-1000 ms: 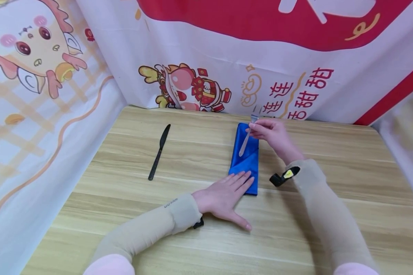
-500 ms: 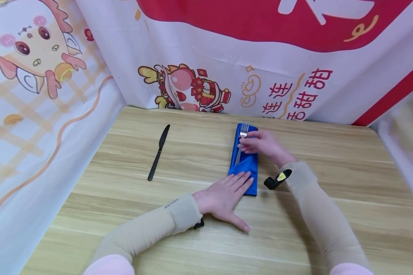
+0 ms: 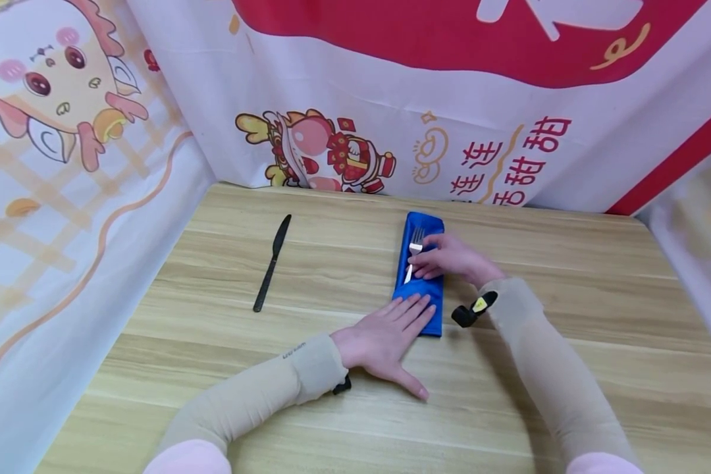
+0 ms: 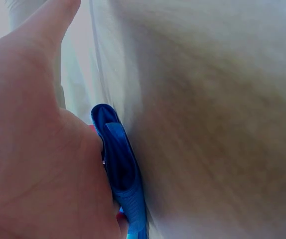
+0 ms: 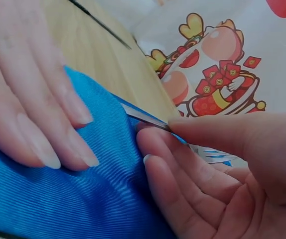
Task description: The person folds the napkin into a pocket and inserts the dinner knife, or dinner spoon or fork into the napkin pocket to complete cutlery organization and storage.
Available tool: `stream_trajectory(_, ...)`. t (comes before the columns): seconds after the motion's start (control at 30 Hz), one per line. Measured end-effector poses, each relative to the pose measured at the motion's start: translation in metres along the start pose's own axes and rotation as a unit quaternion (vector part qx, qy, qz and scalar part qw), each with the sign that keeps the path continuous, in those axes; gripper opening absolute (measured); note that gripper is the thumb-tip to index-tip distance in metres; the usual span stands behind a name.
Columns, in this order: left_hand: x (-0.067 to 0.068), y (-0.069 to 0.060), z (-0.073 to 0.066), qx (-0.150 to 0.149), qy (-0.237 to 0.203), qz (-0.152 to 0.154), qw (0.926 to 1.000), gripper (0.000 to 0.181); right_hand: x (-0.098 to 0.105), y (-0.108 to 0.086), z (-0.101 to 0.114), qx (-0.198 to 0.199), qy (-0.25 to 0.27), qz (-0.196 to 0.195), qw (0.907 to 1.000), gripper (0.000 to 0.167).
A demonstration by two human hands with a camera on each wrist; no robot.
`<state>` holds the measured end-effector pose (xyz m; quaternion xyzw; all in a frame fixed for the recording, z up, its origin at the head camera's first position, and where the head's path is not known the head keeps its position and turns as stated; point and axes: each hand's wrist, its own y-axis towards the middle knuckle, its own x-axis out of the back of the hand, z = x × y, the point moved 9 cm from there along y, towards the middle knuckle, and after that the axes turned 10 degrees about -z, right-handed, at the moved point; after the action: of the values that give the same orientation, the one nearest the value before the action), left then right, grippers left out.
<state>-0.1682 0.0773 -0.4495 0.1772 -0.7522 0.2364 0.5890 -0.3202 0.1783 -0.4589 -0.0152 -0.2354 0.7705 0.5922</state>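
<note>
A folded blue cloth napkin lies lengthwise on the table, with a slanting fold across its middle. My left hand rests flat on its near part, fingers straight and thumb spread out over the wood. Between thumb and fingers, my right hand pinches a silver fork by its handle, tines pointing to the far end. The handle's lower end is tucked under the fold and hidden there. In the left wrist view the layered edge of the napkin shows beside the palm.
A black table knife lies on the wooden table to the left of the napkin, blade toward the back. A printed cloth backdrop hangs behind the table, and another on the left side.
My right hand has brought the fork down and toward me, turning it tines away, and its handle has slid under the napkin's fold. The left hand stays in place.
</note>
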Motion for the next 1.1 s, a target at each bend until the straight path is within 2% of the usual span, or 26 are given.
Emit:
stream_trajectory(0.1,0.001,0.000,-0.001,-0.002,0.004,-0.002,1.0000,0.132,-0.003,0.000,-0.001,-0.002,-0.023,0.007,0.9997,0.033)
stream_trajectory(0.17,0.002,0.000,-0.001,-0.002,0.001,-0.002,1.0000,0.131,-0.002,0.001,-0.001,-0.004,-0.032,-0.001,0.9995,0.035)
stream_trajectory(0.4,0.002,0.000,-0.001,-0.003,-0.004,0.001,1.0000,0.131,0.007,0.005,0.001,-0.004,-0.021,-0.074,0.9970,0.048)
stream_trajectory(0.5,0.005,-0.001,-0.002,-0.004,-0.003,-0.004,1.0000,0.130,0.009,0.007,0.002,0.001,-0.029,-0.090,0.9956,0.048)
stream_trajectory(0.73,0.007,-0.001,-0.002,-0.005,0.003,-0.011,0.9999,0.129,0.007,0.006,0.005,0.024,-0.088,-0.082,0.9924,0.047)
stream_trajectory(0.93,0.007,-0.002,-0.002,-0.004,0.004,-0.012,0.9999,0.130,0.004,0.002,0.011,0.039,-0.159,-0.065,0.9844,0.035)
stream_trajectory(1.1,0.005,-0.001,-0.001,-0.006,0.001,-0.011,0.9999,0.129,0.001,-0.001,0.012,0.038,-0.170,-0.058,0.9830,0.033)
